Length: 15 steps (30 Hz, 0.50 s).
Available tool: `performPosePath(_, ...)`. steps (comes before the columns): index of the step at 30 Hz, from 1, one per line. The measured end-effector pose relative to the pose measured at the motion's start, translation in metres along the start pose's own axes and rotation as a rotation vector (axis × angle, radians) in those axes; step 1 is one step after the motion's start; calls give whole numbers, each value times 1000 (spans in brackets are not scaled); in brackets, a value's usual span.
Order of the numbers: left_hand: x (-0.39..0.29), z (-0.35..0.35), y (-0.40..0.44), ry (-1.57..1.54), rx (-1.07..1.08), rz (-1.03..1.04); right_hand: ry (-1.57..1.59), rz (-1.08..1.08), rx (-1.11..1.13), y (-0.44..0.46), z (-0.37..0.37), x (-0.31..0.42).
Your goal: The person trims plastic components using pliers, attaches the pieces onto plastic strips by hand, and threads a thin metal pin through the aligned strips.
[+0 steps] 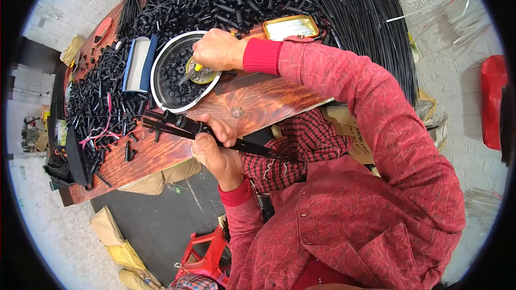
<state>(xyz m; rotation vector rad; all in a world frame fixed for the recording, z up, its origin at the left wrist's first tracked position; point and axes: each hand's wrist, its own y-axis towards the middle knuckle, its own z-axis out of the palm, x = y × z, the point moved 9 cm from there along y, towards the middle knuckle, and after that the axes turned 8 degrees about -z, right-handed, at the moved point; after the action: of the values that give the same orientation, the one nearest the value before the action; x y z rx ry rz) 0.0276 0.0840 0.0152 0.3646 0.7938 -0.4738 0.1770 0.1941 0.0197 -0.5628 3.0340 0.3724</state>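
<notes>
My left hand (217, 153) is wrapped round a bundle of thin black rods (263, 149). Black tubular fittings (183, 122) sit at the bundle's upper end, beside the fingers. Over a white-rimmed bowl (157, 83), my right hand (217, 51) is closed on a small yellow-handled tool (198, 67) whose metal tip points down and left. Its exact kind is partly hidden by the fingers. Under the tool lies a round yellow container (207, 79) holding tiny pieces. Small black parts (176, 78) fill the rest of the bowl.
Black tubular parts (226, 5) are heaped across the wooden table (258, 102), with long black rods (360, 21) at right. A blue box (141, 64) stands left of the bowl; a yellow-rimmed tin (290, 28) lies behind my right sleeve. A red stool (201, 255) is below.
</notes>
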Motion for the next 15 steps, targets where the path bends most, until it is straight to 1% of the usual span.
performPosePath(2,2,2,2,-7,12,-13,-28,-12,-39,1,-1,4)
performPosePath(8,0,-5,0,6,-5,5,36,-18,3,1,2,1)
performPosePath(14,1,-6,1,10,-19,1,127,76,44,-2,0,-6)
performPosePath(15,1,-5,2,13,-16,-4,183,118,61,-3,0,-9)
